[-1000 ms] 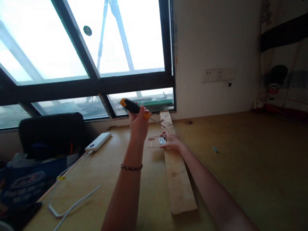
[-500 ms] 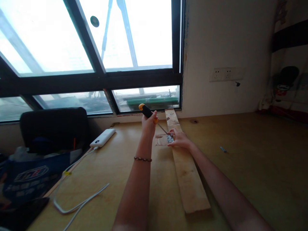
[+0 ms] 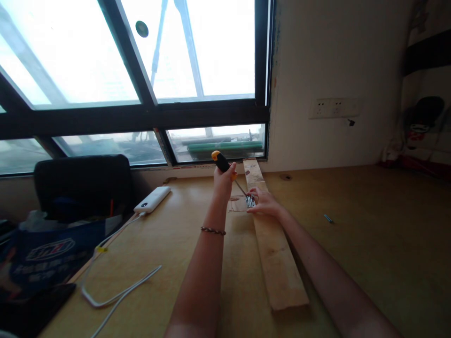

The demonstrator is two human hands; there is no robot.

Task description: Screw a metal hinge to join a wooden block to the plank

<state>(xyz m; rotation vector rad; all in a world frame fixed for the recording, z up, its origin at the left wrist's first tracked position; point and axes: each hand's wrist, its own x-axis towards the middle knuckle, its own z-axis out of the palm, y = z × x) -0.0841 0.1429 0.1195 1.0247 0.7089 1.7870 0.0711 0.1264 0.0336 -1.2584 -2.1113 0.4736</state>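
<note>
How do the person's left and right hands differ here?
Grip: the left hand is wrapped around the handle of the screwdriver, while the right hand has its thumb and fingers about the metal hinge on the wooden board.
Wrist: the left hand's wears a braided bracelet; the right hand's shows none.
Shared: both hands are bare and close to the hinge.

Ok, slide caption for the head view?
Left hand angles screwdriver to metal fitting, which right hand steadies at edge of wooden plank.
</note>
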